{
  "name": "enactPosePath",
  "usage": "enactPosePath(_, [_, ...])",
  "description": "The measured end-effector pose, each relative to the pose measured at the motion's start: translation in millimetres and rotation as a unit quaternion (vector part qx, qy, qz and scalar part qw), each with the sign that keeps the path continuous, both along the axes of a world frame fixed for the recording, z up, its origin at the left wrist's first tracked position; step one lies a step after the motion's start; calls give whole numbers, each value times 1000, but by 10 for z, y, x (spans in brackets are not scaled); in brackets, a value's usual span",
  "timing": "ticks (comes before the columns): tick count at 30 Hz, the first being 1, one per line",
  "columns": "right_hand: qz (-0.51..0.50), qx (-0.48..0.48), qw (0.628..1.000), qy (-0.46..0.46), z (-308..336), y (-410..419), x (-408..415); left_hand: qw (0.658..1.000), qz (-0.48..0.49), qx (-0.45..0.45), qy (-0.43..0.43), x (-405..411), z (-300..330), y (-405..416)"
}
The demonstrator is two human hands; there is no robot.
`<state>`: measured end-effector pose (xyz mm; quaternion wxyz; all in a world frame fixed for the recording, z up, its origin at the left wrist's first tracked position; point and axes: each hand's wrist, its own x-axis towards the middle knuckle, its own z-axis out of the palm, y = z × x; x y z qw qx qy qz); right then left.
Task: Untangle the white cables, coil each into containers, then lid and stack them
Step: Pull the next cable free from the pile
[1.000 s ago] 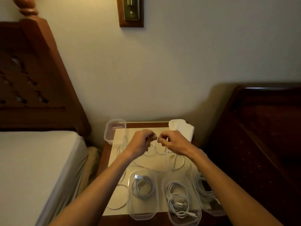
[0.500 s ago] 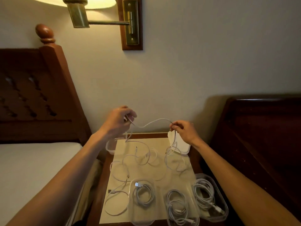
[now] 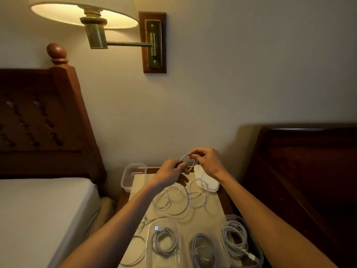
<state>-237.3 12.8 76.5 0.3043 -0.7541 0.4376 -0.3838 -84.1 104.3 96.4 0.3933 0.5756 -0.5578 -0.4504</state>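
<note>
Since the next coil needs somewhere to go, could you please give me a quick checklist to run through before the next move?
1. Both hands grip the loose white cable: left hand, right hand. Ok.
2. Empty clear plastic container at the back left of the small wooden nightstand: ok.
3. Remaining cable untangled: not ok, loops overlap.
4. Three front containers hold coils: ok.
5. White lids within reach: ok; count, cannot tell.

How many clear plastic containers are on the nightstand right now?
4: three along the near edge, each holding a coiled cable, left, middle, right; one empty at the far left corner. More may sit below the frame.
</note>
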Motion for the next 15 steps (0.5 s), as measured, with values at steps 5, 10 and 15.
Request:
enactPosePath(5, [63,40,997,-11,-35,209,-54,930,28,-260,-257,113,195,-164])
enactPosePath(10, [201,217,940,-170,397,391,-78,881,24,-372,-292,382,425,-171])
enactPosePath(15, [300,279,900,-149,1012,578,-52,852,52,-430,-294,493,609,-164])
